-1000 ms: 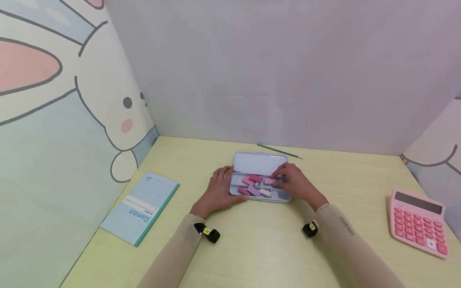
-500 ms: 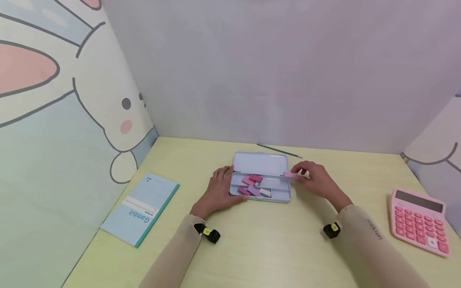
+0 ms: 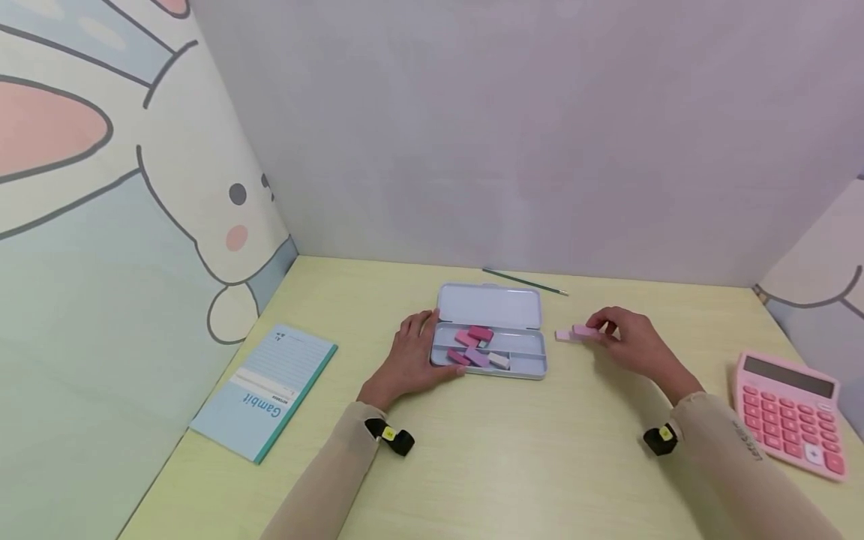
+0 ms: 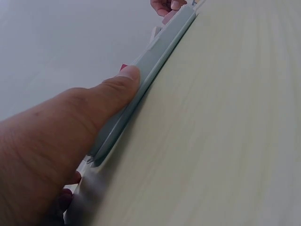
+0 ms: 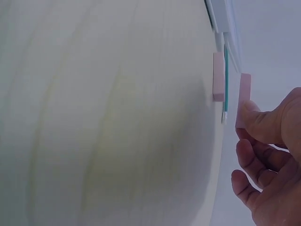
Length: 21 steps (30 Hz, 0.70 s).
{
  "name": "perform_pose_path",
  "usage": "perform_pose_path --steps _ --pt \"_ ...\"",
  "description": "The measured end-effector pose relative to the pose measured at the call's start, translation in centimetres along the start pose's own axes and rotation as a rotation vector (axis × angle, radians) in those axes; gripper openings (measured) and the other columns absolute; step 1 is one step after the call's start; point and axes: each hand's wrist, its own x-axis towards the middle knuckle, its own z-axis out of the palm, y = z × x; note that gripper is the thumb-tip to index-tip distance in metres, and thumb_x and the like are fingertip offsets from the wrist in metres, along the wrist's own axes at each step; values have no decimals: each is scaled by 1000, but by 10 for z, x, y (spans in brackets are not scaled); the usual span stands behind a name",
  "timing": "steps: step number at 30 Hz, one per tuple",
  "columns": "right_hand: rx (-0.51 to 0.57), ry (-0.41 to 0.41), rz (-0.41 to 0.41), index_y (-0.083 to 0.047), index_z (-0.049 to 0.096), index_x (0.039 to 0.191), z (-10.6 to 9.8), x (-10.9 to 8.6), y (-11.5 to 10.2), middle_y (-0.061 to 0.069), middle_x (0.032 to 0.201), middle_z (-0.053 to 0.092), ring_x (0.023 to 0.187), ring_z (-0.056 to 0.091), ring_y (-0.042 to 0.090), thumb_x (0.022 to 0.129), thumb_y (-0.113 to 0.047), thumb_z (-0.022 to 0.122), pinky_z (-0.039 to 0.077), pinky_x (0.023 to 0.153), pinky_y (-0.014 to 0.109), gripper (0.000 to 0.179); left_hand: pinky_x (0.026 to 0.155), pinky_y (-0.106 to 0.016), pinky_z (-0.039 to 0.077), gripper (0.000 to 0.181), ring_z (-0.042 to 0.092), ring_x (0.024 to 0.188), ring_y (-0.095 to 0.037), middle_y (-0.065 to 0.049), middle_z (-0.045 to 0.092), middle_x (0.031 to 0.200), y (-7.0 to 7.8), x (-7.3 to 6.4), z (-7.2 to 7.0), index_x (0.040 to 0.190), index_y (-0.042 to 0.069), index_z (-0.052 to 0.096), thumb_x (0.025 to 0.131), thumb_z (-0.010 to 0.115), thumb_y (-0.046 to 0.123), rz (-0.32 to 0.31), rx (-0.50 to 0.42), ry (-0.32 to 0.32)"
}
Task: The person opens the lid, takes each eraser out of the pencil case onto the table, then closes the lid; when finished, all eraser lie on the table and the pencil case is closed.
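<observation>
The pink block (image 3: 583, 331) has moved farther right of the case (image 3: 528, 365), pinched by the right hand's (image 3: 633, 343) thumb and fingers, seemingly just above the table (image 3: 499, 457); the left hand's (image 3: 408, 361) fingers, spread from the thumb, touch the case.

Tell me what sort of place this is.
Likely a study desk, at home or in a classroom I can't tell, judging by the notebook, the pink calculator and the open pencil case on it.
</observation>
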Motion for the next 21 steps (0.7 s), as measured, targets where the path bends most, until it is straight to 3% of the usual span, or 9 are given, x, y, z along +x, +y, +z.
perform_pose_path --steps 8,21 --pt "-31 4 8 0 74 106 -5 -10 20 15 98 75 84 61 20 91 4 73 47 68 25 15 134 -59 23 120 19 164 -39 -15 25 176 0 0 -1 173 11 15 88 72 73 9 10 0" --pt "-55 -36 11 2 73 102 -2 -11 31 14 92 71 80 58 19 91 2 76 48 68 28 12 134 -59 24 119 19 164 -39 -16 25 176 1 0 -1 173 11 15 88 72 73 6 3 -3"
